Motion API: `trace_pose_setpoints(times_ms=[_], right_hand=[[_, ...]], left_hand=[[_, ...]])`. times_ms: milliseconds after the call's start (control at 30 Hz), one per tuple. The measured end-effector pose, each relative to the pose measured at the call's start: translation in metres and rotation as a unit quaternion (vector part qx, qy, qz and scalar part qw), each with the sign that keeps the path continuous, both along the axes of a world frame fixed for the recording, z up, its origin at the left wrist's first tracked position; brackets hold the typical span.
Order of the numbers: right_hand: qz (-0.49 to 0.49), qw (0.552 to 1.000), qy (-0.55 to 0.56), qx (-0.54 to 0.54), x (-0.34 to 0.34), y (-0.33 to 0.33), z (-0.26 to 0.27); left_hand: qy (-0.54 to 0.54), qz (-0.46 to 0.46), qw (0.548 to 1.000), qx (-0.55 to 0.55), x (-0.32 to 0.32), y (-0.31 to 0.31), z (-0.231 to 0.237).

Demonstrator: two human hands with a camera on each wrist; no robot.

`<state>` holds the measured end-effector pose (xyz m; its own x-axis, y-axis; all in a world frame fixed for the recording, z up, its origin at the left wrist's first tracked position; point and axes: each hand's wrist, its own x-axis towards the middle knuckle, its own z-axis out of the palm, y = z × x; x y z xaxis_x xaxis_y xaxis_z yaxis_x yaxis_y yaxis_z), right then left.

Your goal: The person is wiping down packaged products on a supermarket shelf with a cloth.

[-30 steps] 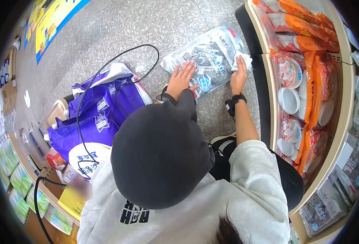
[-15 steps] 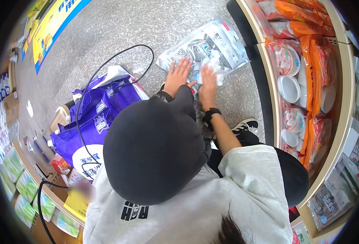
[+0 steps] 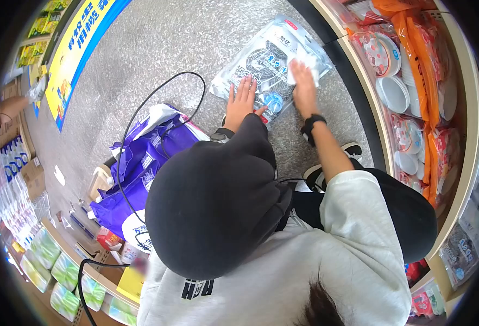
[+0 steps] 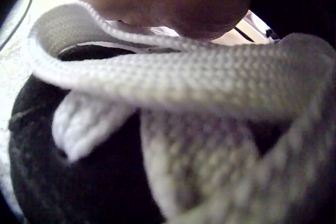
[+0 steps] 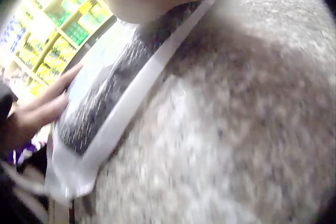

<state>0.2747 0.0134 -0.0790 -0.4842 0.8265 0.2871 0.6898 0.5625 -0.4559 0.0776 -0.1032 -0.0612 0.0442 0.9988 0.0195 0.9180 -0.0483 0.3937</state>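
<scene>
Below, right fingers (image 3: 301,73) press wipe (image 3: 308,58) onto packet (image 3: 264,60).

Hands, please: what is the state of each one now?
Left hand: open, resting on the bag.
Right hand: open, pressing the cloth onto the bag.

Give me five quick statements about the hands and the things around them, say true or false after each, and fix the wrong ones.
1. The left hand rests on the flat silver-and-clear plastic package. True.
2. The right hand grips a blue pen. False: it presses a crumpled white wipe on the package.
3. The package lies on the speckled grey floor. True.
4. The glossy purple bag is on the person's right. False: it is on the left.
5. Orange-and-clear packs of round white bowls are on the person's right. True.
</scene>
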Motion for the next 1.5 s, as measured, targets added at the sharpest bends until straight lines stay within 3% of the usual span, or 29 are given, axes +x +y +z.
trace_pose_setpoints(times_ms=[200,300,433,500,633,733,867,933,1033,1167,1300,1400,1500], right_hand=[[-0.103,0.994,0.025,0.026,-0.036,0.027,-0.008],[-0.016,0.996,0.092,-0.010,-0.063,-0.014,-0.003],[0.109,0.992,0.046,-0.035,-0.066,-0.054,0.007],[0.171,0.983,0.027,-0.060,-0.052,-0.055,0.016],[0.231,0.966,-0.115,0.021,-0.011,-0.006,-0.003],[0.093,0.989,-0.116,0.002,0.005,0.031,0.014],[0.054,0.998,0.005,-0.038,-0.008,0.051,0.006],[0.105,0.993,0.000,-0.056,-0.026,0.033,0.014],[0.230,0.970,0.005,-0.078,-0.056,0.006,0.013],[0.374,0.921,-0.024,-0.104,-0.065,0.011,0.026],[0.431,0.899,-0.054,-0.060,-0.059,0.057,0.015],[0.297,0.943,-0.153,0.005,-0.052,0.091,0.014],[0.138,0.985,-0.100,0.005,-0.060,0.096,0.013]], left_hand=[[0.000,0.011,1.000,-0.003,0.004,0.000,-0.003],[0.002,0.009,1.000,0.008,0.004,-0.002,-0.013],[0.004,0.014,1.000,-0.003,0.000,-0.001,-0.007],[-0.050,0.036,0.998,0.014,0.002,-0.003,-0.007],[-0.033,0.034,0.998,0.039,0.007,-0.002,-0.004],[-0.012,-0.003,0.999,0.044,0.011,0.000,-0.002],[0.005,-0.079,0.995,0.055,0.015,-0.001,0.001],[-0.028,-0.153,0.987,0.026,0.015,-0.002,0.020],[-0.041,-0.219,0.975,0.012,0.016,-0.001,0.007],[-0.074,-0.215,0.972,0.056,0.014,-0.001,0.011],[-0.057,-0.217,0.973,0.058,0.016,-0.001,0.008],[-0.077,-0.219,0.971,0.056,0.015,-0.002,0.008],[-0.086,-0.223,0.970,0.052,0.014,-0.001,0.010]])
